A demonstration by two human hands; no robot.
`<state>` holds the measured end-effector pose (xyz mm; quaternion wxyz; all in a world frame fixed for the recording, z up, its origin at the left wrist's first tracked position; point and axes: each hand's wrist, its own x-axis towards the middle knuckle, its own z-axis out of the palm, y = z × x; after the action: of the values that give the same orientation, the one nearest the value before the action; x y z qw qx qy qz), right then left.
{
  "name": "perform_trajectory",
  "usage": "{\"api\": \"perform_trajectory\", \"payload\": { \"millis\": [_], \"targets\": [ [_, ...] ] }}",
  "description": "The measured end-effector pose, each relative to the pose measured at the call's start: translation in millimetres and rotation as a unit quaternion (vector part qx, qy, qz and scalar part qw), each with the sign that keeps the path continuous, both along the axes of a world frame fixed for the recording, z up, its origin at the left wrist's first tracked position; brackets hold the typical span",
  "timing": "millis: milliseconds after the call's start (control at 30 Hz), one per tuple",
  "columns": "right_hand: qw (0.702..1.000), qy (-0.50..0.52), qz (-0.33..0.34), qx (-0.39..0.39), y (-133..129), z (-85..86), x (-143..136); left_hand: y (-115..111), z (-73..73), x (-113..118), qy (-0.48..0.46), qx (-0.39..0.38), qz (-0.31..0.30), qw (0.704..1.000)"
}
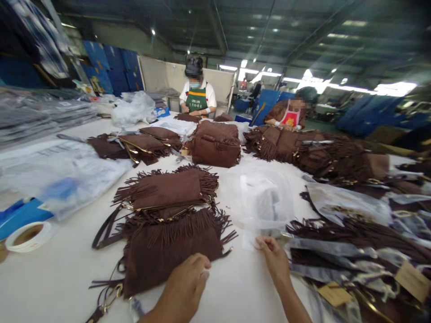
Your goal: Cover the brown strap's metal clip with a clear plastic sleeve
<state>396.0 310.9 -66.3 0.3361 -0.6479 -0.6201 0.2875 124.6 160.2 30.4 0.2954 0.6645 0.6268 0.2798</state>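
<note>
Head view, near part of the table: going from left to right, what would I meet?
White tape roll → front brown fringed bag → right hand → first tan tag → second tan tag, near the right edge.

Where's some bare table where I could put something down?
On the left, white table shows between the tape roll and the nearest fringed bag. A smaller bare patch lies between the left hand and right hand. The right side is crowded with brown bags and clear plastic.
</note>
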Motion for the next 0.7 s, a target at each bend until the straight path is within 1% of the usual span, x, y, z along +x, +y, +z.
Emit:
{"api": "perform_trajectory", "payload": {
  "millis": [67,133,200,300,400,467,500,533,567,633,667,700],
  "targets": [
    [1.000,0.013,-0.002,-0.012,-2,-0.6,0,27,-0.3,27,-0.011,-0.008,-0.018,1.000],
    [0.999,0.020,0.004,-0.032,-5,0.6,2,50,-6.9,49,0.006,0.022,-0.041,0.999],
    [0.998,0.031,0.014,-0.057,-6,2.5,5,70,-19.3,69,0.053,0.073,-0.077,0.993],
    [0.994,0.058,0.021,-0.085,-3,3.9,9,95,-45.9,97,0.146,0.114,-0.118,0.976],
    [0.994,0.052,0.004,-0.093,-3,2.2,8,112,-70.9,114,0.229,0.123,-0.134,0.956],
    [0.998,0.004,-0.011,-0.066,-7,-0.6,7,119,-79.6,118,0.265,0.130,-0.136,0.946],
    [0.999,-0.034,-0.002,-0.034,-12,-2.6,7,122,-81.2,119,0.275,0.132,-0.135,0.943],
    [0.997,-0.074,0.021,0.006,-17,-4.9,8,124,-81.4,119,0.279,0.134,-0.133,0.941],
    [0.991,-0.112,0.058,0.047,-24,-7.4,10,126,-80.7,120,0.280,0.133,-0.131,0.942],
    [0.971,-0.152,0.152,0.103,-42,-11.7,15,130,-79.2,122,0.275,0.129,-0.122,0.945],
    [0.966,-0.148,0.188,0.103,-52,-12.8,18,132,-79.4,123,0.272,0.127,-0.116,0.947],
    [0.966,-0.135,0.205,0.085,-63,-12.7,20,135,-80.3,126,0.268,0.124,-0.110,0.949]
  ]
}}
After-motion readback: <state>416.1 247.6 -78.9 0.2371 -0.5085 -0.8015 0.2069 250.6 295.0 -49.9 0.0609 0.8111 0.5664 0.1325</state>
